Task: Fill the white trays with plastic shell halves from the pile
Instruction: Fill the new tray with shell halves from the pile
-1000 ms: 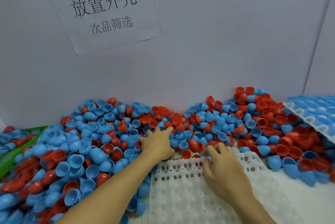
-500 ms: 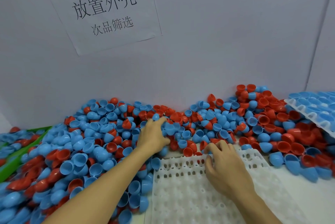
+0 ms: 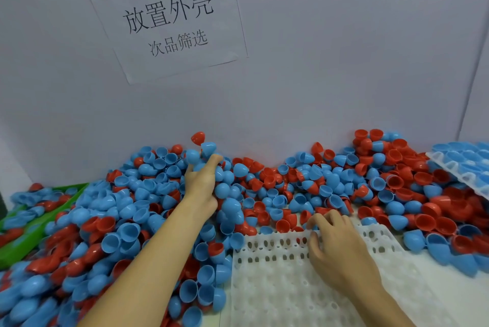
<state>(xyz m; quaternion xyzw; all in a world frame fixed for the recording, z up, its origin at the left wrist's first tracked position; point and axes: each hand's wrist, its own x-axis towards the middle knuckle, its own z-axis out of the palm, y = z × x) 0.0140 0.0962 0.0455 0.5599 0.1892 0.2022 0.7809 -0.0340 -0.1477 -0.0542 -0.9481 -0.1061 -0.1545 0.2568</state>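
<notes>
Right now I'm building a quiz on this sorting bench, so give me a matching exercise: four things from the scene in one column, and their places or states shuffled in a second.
Things:
1. left hand
2. right hand
3. white perforated plastic tray
4. green plastic bin

Places or states:
A. far left edge, holding shells
B. lies flat in front, pockets mostly empty
C. raised in the pile, scooping blue shell halves
D. rests on the tray's far edge, fingers bent

Pairs: 1-C, 2-D, 3-B, 4-A
</notes>
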